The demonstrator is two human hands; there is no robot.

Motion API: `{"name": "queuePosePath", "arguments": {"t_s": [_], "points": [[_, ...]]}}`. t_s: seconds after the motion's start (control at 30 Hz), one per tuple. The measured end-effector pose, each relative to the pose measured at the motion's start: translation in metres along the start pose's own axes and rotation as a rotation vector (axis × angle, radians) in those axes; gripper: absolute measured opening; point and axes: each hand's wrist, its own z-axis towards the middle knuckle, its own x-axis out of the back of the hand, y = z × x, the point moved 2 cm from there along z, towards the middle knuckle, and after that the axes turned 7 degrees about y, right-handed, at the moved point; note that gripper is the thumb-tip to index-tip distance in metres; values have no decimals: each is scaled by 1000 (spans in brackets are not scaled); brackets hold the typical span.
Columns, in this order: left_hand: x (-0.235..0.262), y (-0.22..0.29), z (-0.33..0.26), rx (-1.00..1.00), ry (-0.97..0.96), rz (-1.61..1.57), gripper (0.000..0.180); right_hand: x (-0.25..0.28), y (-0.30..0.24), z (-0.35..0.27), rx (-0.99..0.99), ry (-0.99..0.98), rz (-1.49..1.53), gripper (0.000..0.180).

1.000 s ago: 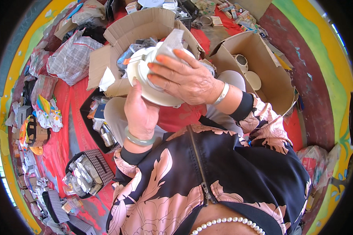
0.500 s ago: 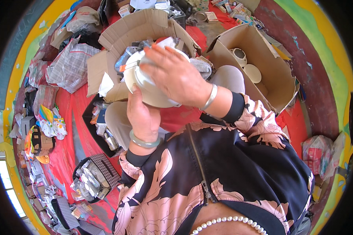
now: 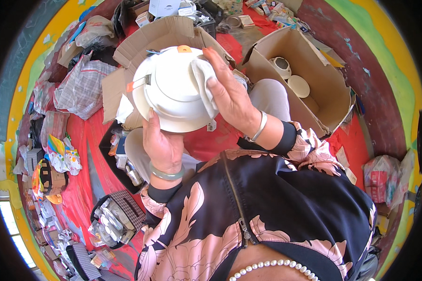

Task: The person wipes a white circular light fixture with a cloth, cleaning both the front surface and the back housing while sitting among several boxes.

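Note:
A white round recessed downlight [image 3: 171, 84] is held up in front of me, tilted, its stepped back facing me. Orange-tipped spring clips stick out at its left and far edges, and a small tag hangs at its near right edge. My left hand [image 3: 163, 144] grips the near left rim, thumb on the back and fingers hidden underneath. With my right hand [image 3: 229, 98] I press a folded white cloth [image 3: 203, 79] against the right side of the light. The far fingers of that hand are partly hidden by the cloth.
Beyond the light stands an open cardboard box [image 3: 147, 35] with raised flaps. Another cardboard box [image 3: 330, 86] at the right holds two white round lamp parts [image 3: 298, 86]. A checked bag [image 3: 82, 86] lies at the left. Near my left knee sits a bin of packaged parts [image 3: 111, 222].
My right hand has moved with the cloth from across the light's back to its right edge. The light has shifted slightly left, and more of its back shows.

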Motion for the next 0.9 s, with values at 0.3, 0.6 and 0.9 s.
{"name": "queuePosePath", "arguments": {"t_s": [0.3,0.6,0.9], "points": [[5,-10,-7,-196,-214,314,46,16,8,11,-714,201,744,40],[16,-16,-8,-111,-118,377,42,51,10,49,-360,292,445,27],[14,-20,-8,-149,-130,653,39,20,-7,36,451,-66,-439,12]]}}
